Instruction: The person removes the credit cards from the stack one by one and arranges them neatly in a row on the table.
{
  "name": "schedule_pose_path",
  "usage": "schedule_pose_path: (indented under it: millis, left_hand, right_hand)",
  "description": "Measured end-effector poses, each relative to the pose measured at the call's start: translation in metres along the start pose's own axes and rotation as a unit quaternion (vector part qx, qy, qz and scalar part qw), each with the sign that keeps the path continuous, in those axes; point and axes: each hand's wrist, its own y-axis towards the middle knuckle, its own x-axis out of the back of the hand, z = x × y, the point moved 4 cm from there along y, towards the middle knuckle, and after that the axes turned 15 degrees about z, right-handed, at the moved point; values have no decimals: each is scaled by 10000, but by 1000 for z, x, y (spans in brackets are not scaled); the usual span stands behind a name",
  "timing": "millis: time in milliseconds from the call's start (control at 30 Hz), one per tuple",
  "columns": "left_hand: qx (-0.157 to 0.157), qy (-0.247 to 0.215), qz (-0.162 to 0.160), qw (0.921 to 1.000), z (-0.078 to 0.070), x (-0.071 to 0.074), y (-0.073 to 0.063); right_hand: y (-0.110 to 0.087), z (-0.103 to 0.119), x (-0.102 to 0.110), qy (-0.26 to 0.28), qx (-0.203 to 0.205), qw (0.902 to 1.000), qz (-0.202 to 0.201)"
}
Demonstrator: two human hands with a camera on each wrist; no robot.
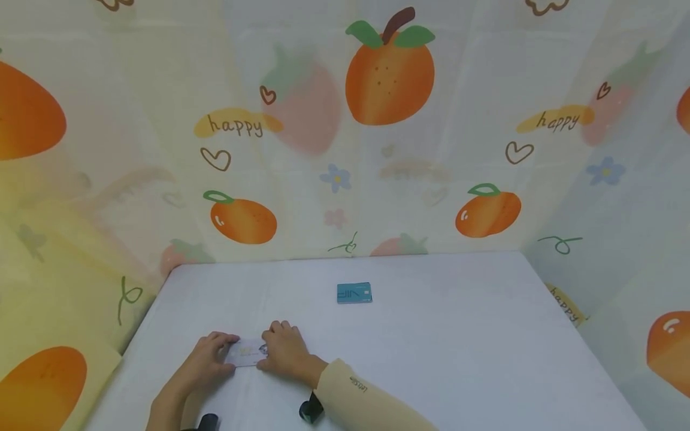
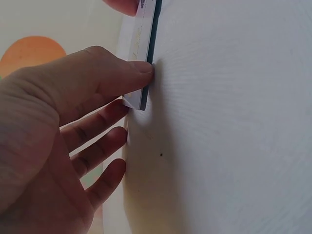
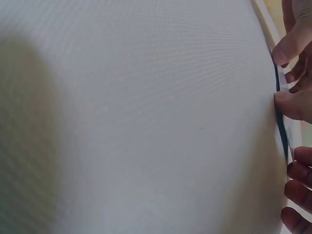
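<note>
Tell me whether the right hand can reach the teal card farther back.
Probably yes: nothing visible stands between the right hand and the teal card on the white tabletop, though that hand would likely have to let go of the pale card first.

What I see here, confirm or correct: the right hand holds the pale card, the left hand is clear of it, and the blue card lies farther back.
The left hand is not clear: it grips the pale card too, as the left wrist view shows. The right hand does hold it, and the blue card lies farther back.
</note>
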Motion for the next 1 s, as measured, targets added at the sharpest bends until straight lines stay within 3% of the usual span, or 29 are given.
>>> schedule_pose_path:
  millis: [333,633,867,1000]
  left_hand:
    - [188,-179,-5,9997,1,0,-3]
    - [41,-125,-122,9998,1,-2,-3]
    - [127,-78,-109,9998,-2,-3,0]
    - [-26,-73,-287,9996,-4,-5,-1]
  right_hand:
    - [0,5,1,-107,-56,9998,-174]
    - [-1,4,2,-70,-65,9998,-176]
    - [-7,-2,5,484,79,9986,-173]
    - [-15,-8,6,686,82,9975,-129]
